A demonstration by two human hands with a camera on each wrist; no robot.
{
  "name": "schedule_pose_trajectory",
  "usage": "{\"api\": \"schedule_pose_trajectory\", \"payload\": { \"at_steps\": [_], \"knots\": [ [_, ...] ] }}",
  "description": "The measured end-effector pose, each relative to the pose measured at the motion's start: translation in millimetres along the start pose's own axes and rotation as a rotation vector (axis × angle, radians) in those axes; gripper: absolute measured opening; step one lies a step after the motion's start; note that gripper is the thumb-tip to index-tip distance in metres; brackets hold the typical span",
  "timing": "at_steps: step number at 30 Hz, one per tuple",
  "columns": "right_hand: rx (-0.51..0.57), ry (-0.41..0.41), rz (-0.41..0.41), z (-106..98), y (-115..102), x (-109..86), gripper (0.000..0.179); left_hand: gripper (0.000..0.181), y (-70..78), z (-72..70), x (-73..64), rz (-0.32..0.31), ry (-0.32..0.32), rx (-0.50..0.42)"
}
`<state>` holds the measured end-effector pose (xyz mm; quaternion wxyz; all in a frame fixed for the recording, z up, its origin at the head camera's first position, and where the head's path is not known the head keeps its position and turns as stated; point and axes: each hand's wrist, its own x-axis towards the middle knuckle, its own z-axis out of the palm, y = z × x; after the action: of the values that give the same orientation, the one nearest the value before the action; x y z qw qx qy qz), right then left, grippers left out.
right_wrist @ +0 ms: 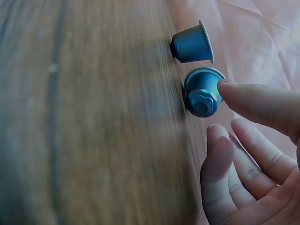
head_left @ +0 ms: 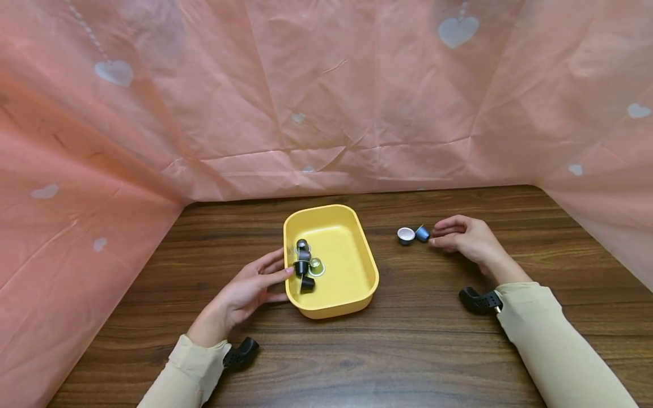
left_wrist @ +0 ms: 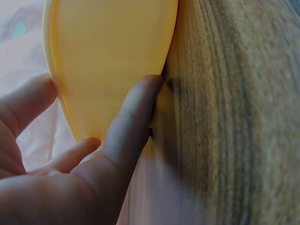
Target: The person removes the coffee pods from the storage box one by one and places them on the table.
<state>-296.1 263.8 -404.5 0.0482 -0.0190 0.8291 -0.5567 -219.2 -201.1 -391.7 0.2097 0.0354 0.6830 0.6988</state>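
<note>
My left hand (head_left: pixel 251 286) holds the left side of a yellow rectangular box (head_left: pixel 357 266), with the thumb at its rim; the left wrist view shows fingers against the outer wall (left_wrist: pixel 110 56). Several coffee capsules lie along the box's left side, including black ones (head_left: pixel 302 268) and a pale green one (head_left: pixel 316 266). To the right, my right hand (head_left: pixel 471 241) has loosely bent, parted fingers beside a blue coffee capsule (head_left: pixel 423 233) lying tilted on the table. Nothing is gripped there. Another capsule, dark with a pale lid facing up (head_left: pixel 406 234), stands next to the blue one.
The brown wood-grain table (head_left: pixel 408 351) carries everything. Pink cloth (head_left: pixel 326 113) with pale hearts walls off the back and both sides. Black wrist mounts (head_left: pixel 479 299) stick out from the beige sleeves (head_left: pixel 551 334).
</note>
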Motion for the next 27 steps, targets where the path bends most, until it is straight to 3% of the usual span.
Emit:
{"api": "schedule_pose_trajectory", "payload": {
  "at_steps": [8,27],
  "knots": [
    [-0.011,0.004,-0.015,6.6,-5.2,6.7,0.062,0.074,-2.4,-1.8,0.8,0.001,-0.002,-0.007],
    [-0.180,0.003,-0.049,16.8,-10.4,21.1,0.062,0.074,-0.9,-1.9,1.0,-0.003,-0.006,-0.020]
  ]
}}
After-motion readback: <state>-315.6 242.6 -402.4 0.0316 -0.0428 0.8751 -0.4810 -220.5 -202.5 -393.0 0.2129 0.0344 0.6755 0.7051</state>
